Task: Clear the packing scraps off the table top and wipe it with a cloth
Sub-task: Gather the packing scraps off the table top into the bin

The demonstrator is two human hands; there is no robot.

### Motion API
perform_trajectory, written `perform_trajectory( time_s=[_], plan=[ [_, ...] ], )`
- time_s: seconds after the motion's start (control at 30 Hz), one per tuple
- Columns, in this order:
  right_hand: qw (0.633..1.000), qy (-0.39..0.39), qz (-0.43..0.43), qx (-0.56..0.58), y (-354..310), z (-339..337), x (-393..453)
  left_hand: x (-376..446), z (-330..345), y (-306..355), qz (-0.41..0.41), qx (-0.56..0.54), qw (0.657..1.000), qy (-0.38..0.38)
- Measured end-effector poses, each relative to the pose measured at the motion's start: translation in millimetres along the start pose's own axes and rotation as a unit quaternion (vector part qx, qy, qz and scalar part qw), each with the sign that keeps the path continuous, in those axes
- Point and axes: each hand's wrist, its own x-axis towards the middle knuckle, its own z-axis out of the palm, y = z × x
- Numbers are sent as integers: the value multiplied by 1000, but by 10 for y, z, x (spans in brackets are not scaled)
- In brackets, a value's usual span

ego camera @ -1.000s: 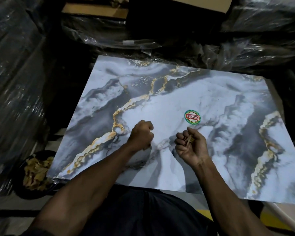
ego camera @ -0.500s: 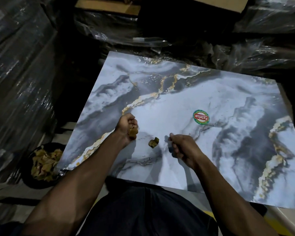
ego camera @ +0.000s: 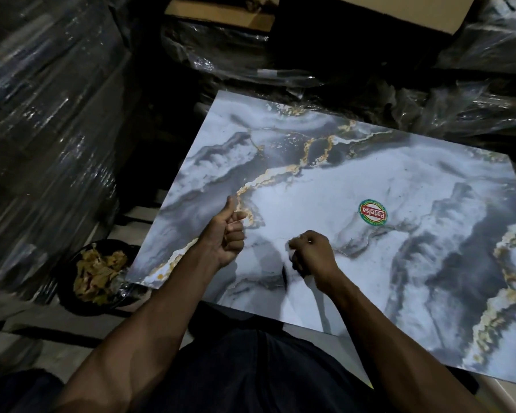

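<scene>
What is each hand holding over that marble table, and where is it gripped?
Left hand: fingers curled, thumb up, nothing visible inside. Right hand: a closed fist; something pale shows at its fingers, but what it is cannot be told.

Head camera looks steeply down, close over the table top [ego camera: 325, 186].

Dim overall, light from above; marble table top [ego camera: 370, 180] is brightest. Soft shadows under both forearms. Glare streaks on plastic wrap [ego camera: 42, 114], left and upper right. Edges bowed, corners dark, slight motion softness.
</scene>
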Motion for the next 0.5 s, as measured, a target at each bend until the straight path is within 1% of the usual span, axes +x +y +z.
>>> perform_trajectory(
  time_s=[0.03, 0.1, 0.17, 0.2, 0.27, 0.37, 0.5],
  plan=[
    [992, -18, 46, 113, -18, -38, -29, -31, -55, 14, 8, -8, 1000, 0],
    [951, -70, 110, 279, -50, -121, -135, -111, -178, 44, 25, -16, 999, 12],
    [896, -114, 128, 409, -77, -187, -244, -199, -304, 78, 42, -17, 999, 29],
    [875, -126, 127, 450, -93, -191, -304, -248, -368, 98, 49, -17, 998, 36],
    [857, -140, 112, 484, -78, -150, -388, -339, -496, 130, 53, -21, 998, 40],
    [854, -145, 100, 490, -29, -25, -430, -442, -653, 172, 40, -34, 998, 36],
    [829, -161, 135, 518, -2, 175, -427, -593, -797, 219, 63, -28, 996, 57]
  ],
)
